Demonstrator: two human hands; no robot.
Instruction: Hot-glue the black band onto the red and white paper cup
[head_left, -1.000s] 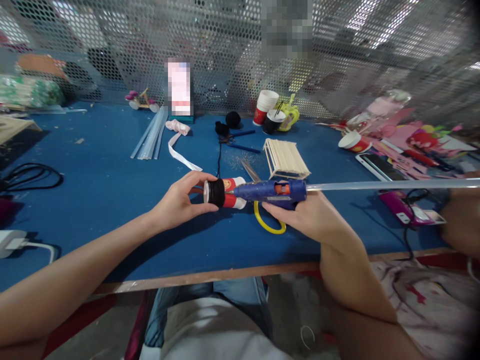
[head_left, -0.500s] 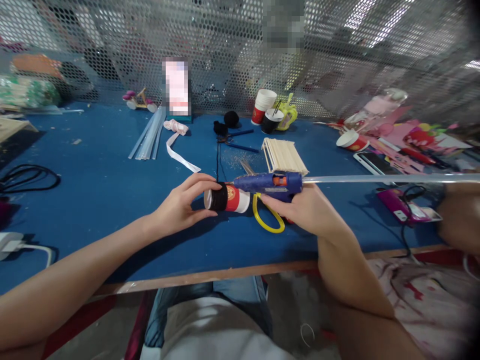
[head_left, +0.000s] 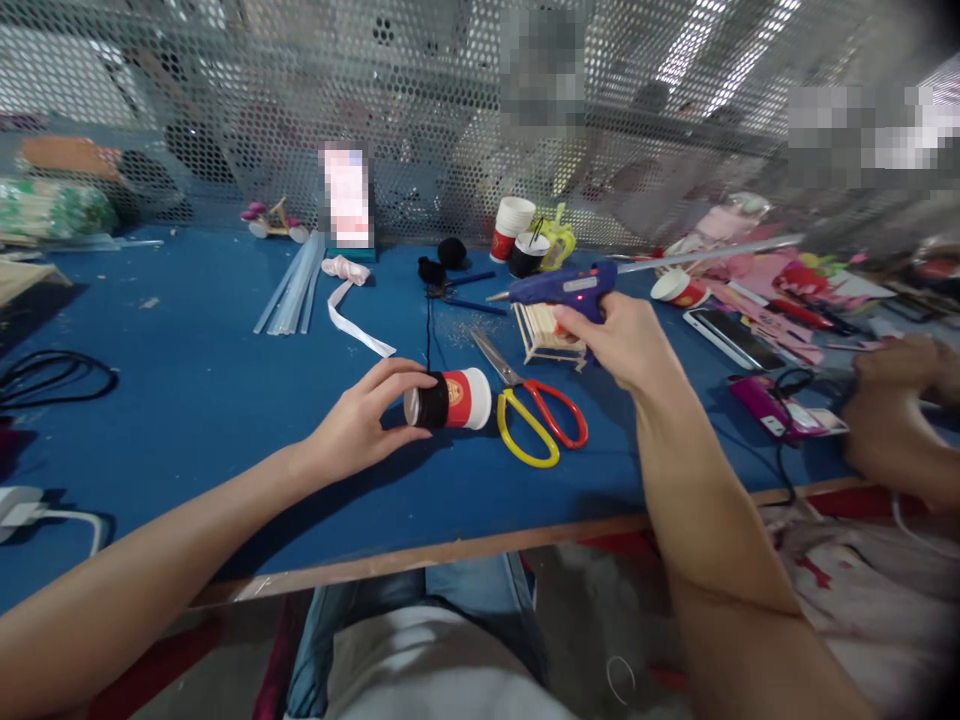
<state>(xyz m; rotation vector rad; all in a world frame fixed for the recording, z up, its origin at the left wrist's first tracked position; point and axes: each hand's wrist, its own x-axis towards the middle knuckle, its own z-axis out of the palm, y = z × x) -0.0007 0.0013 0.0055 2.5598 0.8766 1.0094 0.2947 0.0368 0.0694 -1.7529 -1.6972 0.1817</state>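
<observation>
Red-and-white paper cup (head_left: 450,399) wrapped in black yarn lies on the blue counter (head_left: 187,380), pinched by the left hand (head_left: 360,425). Farther back, the right hand (head_left: 622,340), clamped on the blue glue gun (head_left: 559,288), has lifted it off the cup, past the scissors (head_left: 536,415).

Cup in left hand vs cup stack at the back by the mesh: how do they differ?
The held cup lies on its side on the blue table, gripped by the left hand; the cup stack stands upright, untouched. The held cup has black yarn wound around it, with a strand running away across the table; the stack is bare. The held cup is single; the stack is several nested cups. Both are white paper cups with red print.
</observation>
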